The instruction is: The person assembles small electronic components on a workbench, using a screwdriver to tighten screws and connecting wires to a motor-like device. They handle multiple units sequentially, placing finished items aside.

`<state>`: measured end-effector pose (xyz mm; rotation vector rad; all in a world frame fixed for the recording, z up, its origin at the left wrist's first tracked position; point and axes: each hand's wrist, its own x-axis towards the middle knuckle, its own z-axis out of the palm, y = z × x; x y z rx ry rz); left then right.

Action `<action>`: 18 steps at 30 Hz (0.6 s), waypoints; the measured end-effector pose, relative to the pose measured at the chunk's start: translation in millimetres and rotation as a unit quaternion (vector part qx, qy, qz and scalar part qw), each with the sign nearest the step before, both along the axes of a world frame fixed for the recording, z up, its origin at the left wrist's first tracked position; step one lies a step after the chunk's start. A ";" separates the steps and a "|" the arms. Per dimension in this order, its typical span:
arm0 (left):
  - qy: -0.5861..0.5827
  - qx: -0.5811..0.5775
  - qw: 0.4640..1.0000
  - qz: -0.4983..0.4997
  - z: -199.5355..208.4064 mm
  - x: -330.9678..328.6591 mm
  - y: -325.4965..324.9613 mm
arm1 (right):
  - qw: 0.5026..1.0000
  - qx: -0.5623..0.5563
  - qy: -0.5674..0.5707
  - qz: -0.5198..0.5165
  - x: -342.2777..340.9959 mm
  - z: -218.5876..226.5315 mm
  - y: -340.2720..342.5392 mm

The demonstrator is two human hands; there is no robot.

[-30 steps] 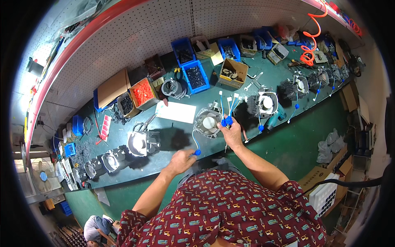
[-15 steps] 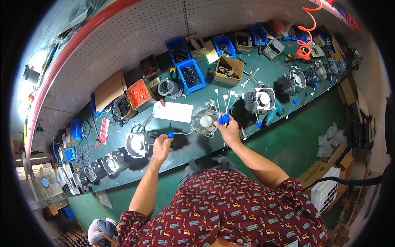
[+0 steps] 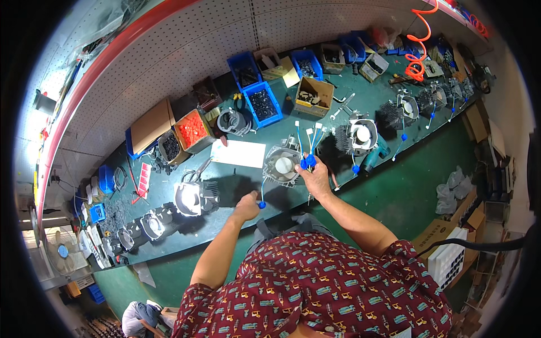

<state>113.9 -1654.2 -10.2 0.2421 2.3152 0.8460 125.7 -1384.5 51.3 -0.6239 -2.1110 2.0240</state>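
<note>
My left hand [image 3: 246, 207] is at the front of the bench with its fingers curled. A blue round cable fitting [image 3: 262, 205] sits at its fingertips, on a thin wire coming from the grey finned metal housing [image 3: 283, 165]. That housing lies in front of me, its round pale centre facing up. My right hand [image 3: 316, 179] is closed round a bunch of blue-fitted cables [image 3: 307, 162] beside the housing. White connectors [image 3: 316, 128] on their wire ends stick up past my fingers.
Similar housings stand to the left [image 3: 189, 198] and right [image 3: 362, 134], some with blue fittings hanging near the bench edge. A teal power tool [image 3: 376, 154], white sheet [image 3: 239, 153], blue parts bin [image 3: 262, 105] and carton [image 3: 313, 96] share the bench. Another person [image 3: 141, 319] is at lower left.
My left hand has moved right and toward the front edge, bringing the blue fitting near the housing; its wire now runs downward. My right hand stays nearly in place with the cables.
</note>
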 end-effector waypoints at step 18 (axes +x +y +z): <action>-0.470 0.452 0.694 0.305 40.3 -46.0 26.8 | 1.000 0.017 0.007 0.006 -0.8 -1.0 2.3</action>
